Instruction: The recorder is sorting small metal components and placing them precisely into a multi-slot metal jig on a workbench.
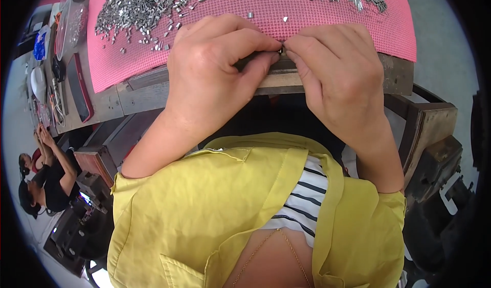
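Both my hands meet over the near edge of a pink textured mat [128, 65]. My left hand [215, 58] pinches with thumb and forefinger, and my right hand [340, 65] pinches right beside it. Between the fingertips sits a tiny metal piece [281, 50], mostly hidden by the fingers. Beyond my hands lies a long spread of small silvery metal parts [138, 9], with a bundle of thin pins [356, 1] at its right end. A few single parts, such as a small metal clip [250, 15], lie nearer to my fingers.
The mat covers a wooden workbench [146, 98]. At the left lie a phone in a red case [80, 88], a clear plastic bag [74, 24] and a white computer mouse-like object [38, 83]. Other people [48, 180] sit at the far left. Dark machinery [440, 170] stands at the right.
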Tool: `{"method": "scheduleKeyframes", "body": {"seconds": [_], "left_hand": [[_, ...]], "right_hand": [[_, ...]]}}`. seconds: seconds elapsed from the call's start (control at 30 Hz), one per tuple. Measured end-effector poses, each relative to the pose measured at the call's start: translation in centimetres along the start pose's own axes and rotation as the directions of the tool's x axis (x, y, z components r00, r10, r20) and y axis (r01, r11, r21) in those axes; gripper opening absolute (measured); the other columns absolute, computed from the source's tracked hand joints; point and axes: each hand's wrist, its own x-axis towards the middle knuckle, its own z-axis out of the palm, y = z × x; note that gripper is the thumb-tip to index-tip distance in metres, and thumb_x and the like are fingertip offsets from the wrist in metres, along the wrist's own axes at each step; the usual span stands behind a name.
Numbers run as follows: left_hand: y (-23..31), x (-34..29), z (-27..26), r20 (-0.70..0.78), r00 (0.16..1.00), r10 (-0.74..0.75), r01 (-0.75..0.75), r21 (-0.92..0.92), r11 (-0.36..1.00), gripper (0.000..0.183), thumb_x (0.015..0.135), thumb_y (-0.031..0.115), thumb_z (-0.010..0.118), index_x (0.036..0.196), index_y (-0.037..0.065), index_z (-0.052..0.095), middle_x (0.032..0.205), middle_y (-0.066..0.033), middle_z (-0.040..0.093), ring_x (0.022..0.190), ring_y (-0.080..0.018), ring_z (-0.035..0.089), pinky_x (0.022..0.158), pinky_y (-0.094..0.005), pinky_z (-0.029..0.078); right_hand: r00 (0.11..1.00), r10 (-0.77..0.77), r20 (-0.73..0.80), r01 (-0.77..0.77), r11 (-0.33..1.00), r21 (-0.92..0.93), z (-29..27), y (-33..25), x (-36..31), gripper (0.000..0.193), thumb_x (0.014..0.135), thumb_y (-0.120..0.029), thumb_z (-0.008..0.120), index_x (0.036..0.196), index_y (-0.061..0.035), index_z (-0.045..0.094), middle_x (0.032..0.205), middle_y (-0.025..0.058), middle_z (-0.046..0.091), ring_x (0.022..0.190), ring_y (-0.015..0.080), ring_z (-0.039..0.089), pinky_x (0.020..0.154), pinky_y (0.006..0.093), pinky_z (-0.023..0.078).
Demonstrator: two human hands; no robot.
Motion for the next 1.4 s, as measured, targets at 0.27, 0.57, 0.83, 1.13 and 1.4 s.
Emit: {"method": "scheduleKeyframes", "body": {"seconds": [0.27, 0.57, 0.83, 1.13, 1.4], "left_hand": [[-0.6, 0.5, -1.2, 0.016, 0.982, -0.187, 0.185, -0.228, 0.956, 0.028, 0.076, 0.001, 0.088, 0.103, 0.003, 0.082, 0.095, -0.0059, 0.076, 0.088, -0.0155, 0.071, 0.081, -0.0275, 0.054], [-4.8, 5.1, -1.9, 0.015, 0.988, -0.154, 0.152, 0.094, 0.984, 0.009, 0.075, 0.01, 0.08, 0.083, 0.008, 0.078, 0.084, -0.0102, 0.067, 0.087, -0.0309, 0.064, 0.077, -0.0396, 0.053], [-3.5, 5.6, -3.0, 0.17, 0.978, 0.125, -0.176, 0.331, 0.927, 0.015, 0.074, 0.009, 0.079, 0.089, 0.009, 0.077, 0.09, -0.0088, 0.068, 0.088, -0.0324, 0.062, 0.078, -0.0395, 0.052], [-3.2, 3.4, -2.2, 0.065, 0.998, -0.013, -0.004, 0.261, 0.965, 0.014, 0.079, 0.008, 0.084, 0.092, 0.007, 0.081, 0.088, -0.005, 0.073, 0.085, -0.0223, 0.068, 0.079, -0.0312, 0.053], [1.1, 1.9, 1.0, 0.025, 0.998, 0.054, -0.054, -0.027, 0.998, 0.016, 0.074, 0.004, 0.086, 0.089, 0.006, 0.079, 0.086, -0.0051, 0.075, 0.08, -0.0209, 0.069, 0.074, -0.0321, 0.053]], "right_hand": [[0.998, 0.057, -0.003, -0.056, 0.991, 0.119, -0.8, 0.8, 0.8, 0.017, 0.084, 0.002, 0.073, 0.1, -0.0043, 0.073, 0.091, 0.0084, 0.071, 0.085, 0.0278, 0.066, 0.078, 0.0374, 0.048], [0.999, -0.033, 0.001, 0.033, 0.997, 0.066, 1.2, 1.4, 4.4, 0.011, 0.088, -0.002, 0.073, 0.098, -0.0048, 0.072, 0.088, 0.0086, 0.068, 0.085, 0.0275, 0.065, 0.082, 0.0382, 0.048], [0.654, -0.466, -0.596, 0.536, 0.841, -0.069, 7.7, 5.6, 6.4, 0.007, 0.085, -0.005, 0.068, 0.084, -0.005, 0.061, 0.085, 0.012, 0.058, 0.084, 0.0313, 0.058, 0.077, 0.0415, 0.044], [0.985, 0.163, 0.051, -0.17, 0.963, 0.209, -1.4, 2.4, -0.1, 0.009, 0.092, 0.001, 0.067, 0.101, -0.0015, 0.067, 0.087, 0.0105, 0.064, 0.082, 0.0273, 0.062, 0.076, 0.0333, 0.049], [0.994, 0.089, -0.069, -0.085, 0.994, 0.065, -1.0, 1.5, -1.3, 0.012, 0.089, 0.001, 0.069, 0.1, -0.0041, 0.069, 0.091, 0.0096, 0.068, 0.084, 0.0294, 0.064, 0.077, 0.0382, 0.048]]}}
